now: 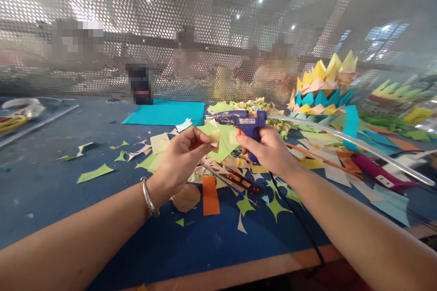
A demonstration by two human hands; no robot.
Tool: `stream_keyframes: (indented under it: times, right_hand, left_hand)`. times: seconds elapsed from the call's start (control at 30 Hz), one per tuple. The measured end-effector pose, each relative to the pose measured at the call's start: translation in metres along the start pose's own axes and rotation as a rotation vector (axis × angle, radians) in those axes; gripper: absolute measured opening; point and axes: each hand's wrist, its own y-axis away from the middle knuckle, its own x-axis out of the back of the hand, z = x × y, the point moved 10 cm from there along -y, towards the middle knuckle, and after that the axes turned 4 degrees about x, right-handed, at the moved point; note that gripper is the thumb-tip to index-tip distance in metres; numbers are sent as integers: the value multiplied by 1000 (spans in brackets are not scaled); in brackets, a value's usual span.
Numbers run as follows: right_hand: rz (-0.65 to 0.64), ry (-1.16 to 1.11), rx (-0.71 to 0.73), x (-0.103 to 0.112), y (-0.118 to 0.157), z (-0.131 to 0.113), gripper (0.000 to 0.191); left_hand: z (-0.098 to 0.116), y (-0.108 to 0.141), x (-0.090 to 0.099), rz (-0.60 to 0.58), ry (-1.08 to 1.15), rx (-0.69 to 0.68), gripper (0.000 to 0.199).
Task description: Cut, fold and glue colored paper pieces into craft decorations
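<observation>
My left hand (pixel 186 154), with a silver bangle at the wrist, pinches a small pale yellow piece of paper (pixel 215 138) between thumb and fingertips. To its right, my right hand (pixel 271 150) is wrapped round the handle of a blue glue gun (pixel 251 122), its nozzle pointing left above the left fingertips. A long clear glue stick (pixel 351 138) sticks out of the gun's back toward the right. A second pale yellow bit (pixel 233 137) shows by the right thumb; I cannot tell if it is held. Light green paper (pixel 223 143) lies beneath both hands.
A bright blue sheet (pixel 167 112) lies at the back. Paper crowns (pixel 324 86) are stacked at the right, near a magenta power strip (pixel 384 173). Scissors (pixel 241 180), an orange strip (pixel 210 195) and paper scraps surround the hands. The gun's black cord (pixel 300 220) crosses the front edge.
</observation>
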Motion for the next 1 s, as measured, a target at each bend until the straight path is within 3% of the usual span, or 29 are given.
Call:
stream_keyframes:
  times: [0.17, 0.43, 0.67, 0.8, 1.0]
  right_hand:
    - [-47, -101, -41, -9, 1, 6, 26]
    - [-41, -137, -11, -14, 2, -2, 26]
    - [90, -167, 22, 4, 3, 0, 32]
    - [137, -190, 38, 10, 3, -2, 31]
    - [72, -141, 63, 4, 4, -9, 33]
  left_hand:
    - [5, 0, 2, 88, 141, 20, 19]
    - [0, 3, -2, 76, 125, 46, 18]
    - [-17, -8, 14, 159, 96, 98, 20]
    - [-14, -18, 20, 133, -15, 42, 18]
    - [10, -22, 35, 180, -154, -122, 16]
